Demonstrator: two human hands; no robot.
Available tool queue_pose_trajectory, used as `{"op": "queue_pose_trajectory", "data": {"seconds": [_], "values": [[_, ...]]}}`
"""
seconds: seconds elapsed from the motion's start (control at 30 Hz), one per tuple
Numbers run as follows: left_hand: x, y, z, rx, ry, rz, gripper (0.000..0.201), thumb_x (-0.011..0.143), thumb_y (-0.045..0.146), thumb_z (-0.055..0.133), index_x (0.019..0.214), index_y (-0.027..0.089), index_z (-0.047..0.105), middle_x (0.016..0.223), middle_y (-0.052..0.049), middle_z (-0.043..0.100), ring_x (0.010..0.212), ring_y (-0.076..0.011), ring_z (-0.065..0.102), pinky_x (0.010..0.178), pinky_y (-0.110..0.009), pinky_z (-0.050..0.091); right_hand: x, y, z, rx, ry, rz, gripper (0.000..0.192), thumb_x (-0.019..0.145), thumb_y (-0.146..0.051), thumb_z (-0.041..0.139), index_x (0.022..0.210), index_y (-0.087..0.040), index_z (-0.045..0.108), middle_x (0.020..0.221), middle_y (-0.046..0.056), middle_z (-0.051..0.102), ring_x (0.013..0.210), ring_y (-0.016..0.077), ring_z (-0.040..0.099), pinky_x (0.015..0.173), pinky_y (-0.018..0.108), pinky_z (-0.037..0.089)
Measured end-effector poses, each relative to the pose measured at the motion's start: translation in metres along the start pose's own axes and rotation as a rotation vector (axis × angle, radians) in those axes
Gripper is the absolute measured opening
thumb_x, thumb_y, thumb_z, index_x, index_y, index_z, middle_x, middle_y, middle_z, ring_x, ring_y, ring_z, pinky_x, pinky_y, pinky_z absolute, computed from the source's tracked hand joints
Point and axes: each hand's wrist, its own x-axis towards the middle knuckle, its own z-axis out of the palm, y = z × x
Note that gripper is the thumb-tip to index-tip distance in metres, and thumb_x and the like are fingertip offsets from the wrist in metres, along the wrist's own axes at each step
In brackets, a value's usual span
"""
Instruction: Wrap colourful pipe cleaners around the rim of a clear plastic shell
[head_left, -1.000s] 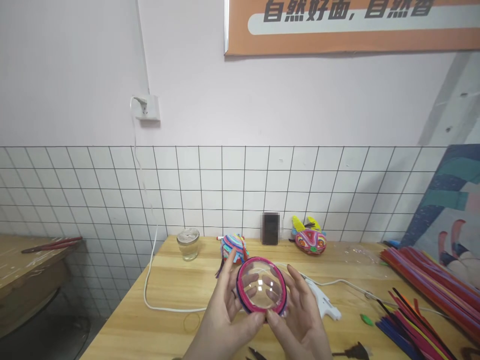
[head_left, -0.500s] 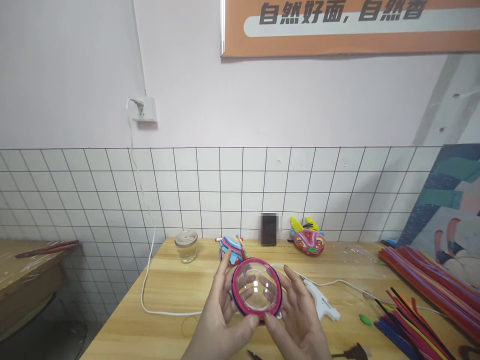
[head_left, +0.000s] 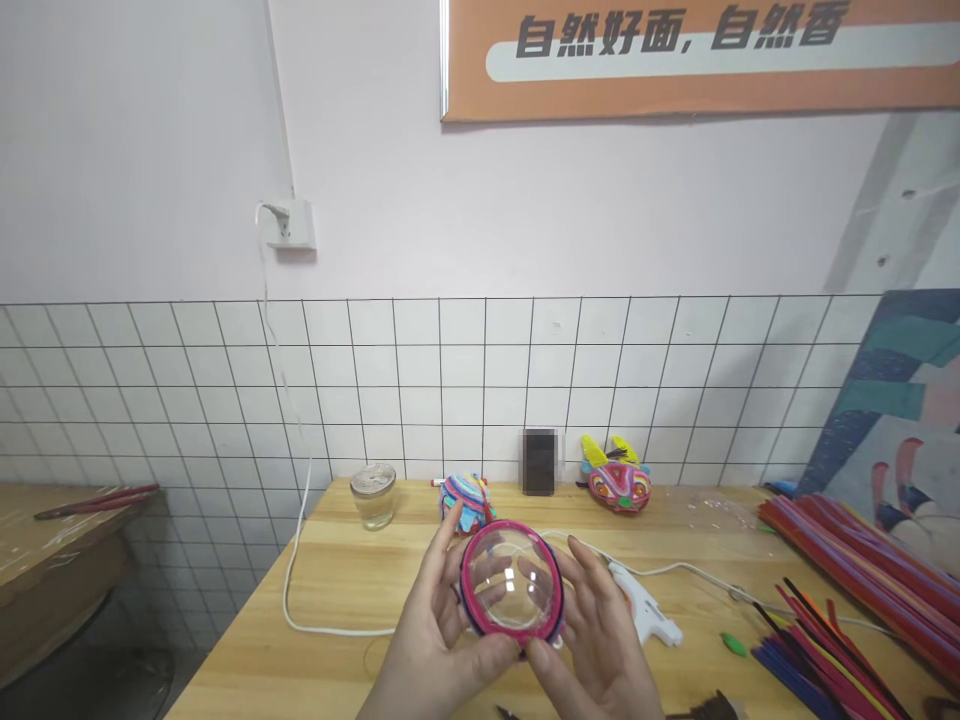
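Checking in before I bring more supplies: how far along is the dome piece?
Done: pink pipe cleaner rings the clear dome rim, with a darker band behind it. In hand: both the left hand and right hand hold the dome, thumbs at its lower edge. Left: its clear face is bare, unlike the fully wrapped striped ball behind; pipe cleaners lie unused.

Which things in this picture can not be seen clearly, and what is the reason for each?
- Blurred dark rectangle, head view: pixelated, so its identity cannot be told.
- Clear dome with pink rim: the left hand and right hand cover its back and lower rim.
- Both wrists: cut off by the bottom edge.
- Dark scraps on the table: cut by the bottom edge.
- Pipe cleaners: run past the right edge.
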Motion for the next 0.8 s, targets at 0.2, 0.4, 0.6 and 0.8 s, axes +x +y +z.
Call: {"op": "queue_pose_trajectory", "data": {"seconds": [0.2, 0.4, 0.6, 0.8], "values": [[0.001, -0.005, -0.004, -0.029, -0.006, 0.009, 0.109, 0.056, 0.033, 0.085, 0.144, 0.026, 0.023, 0.131, -0.016, 0.057, 0.121, -0.0345, 0.053, 0.096, -0.04, 0.046, -0.002, 0.007, -0.001, 0.0, -0.015, -0.043, 0.065, 0.072, -0.042, 0.075, 0.127, -0.034, 0.043, 0.132, 0.01, 0.055, 0.122, 0.0282, 0.052, 0.095, 0.039, 0.044], [-0.003, -0.001, 0.001, 0.063, 0.03, 0.003, 0.114, 0.057, 0.037, 0.085, 0.147, 0.026, 0.015, 0.134, -0.017, 0.055, 0.118, -0.0322, 0.056, 0.096, -0.039, 0.045, 0.0, 0.003, -0.002, -0.003, 0.011, -0.035, 0.063, 0.071, -0.037, 0.076, 0.126, -0.033, 0.047, 0.132, 0.01, 0.056, 0.122, 0.0282, 0.052, 0.094, 0.038, 0.045], [0.004, -0.004, -0.007, 0.047, -0.077, 0.092, 0.096, 0.058, 0.054, 0.078, 0.141, 0.029, 0.037, 0.131, -0.017, 0.059, 0.118, -0.0342, 0.055, 0.096, -0.045, 0.043, 0.017, -0.012, -0.01, 0.284, -0.059, 0.176, 0.065, 0.067, -0.04, 0.08, 0.123, -0.03, 0.049, 0.122, 0.011, 0.065, 0.11, 0.0287, 0.061, 0.088, 0.04, 0.05], [0.008, 0.011, -0.008, 0.075, 0.108, 0.027, 0.025, 0.076, 0.044, 0.069, 0.085, 0.02, 0.069, 0.098, -0.01, 0.074, 0.088, -0.0245, 0.069, 0.075, -0.034, 0.053, 0.032, -0.013, -0.023, 0.567, -0.146, 0.388, 0.048, 0.073, -0.036, 0.075, 0.117, -0.027, 0.057, 0.12, 0.01, 0.067, 0.099, 0.0263, 0.067, 0.076, 0.036, 0.053]]}}
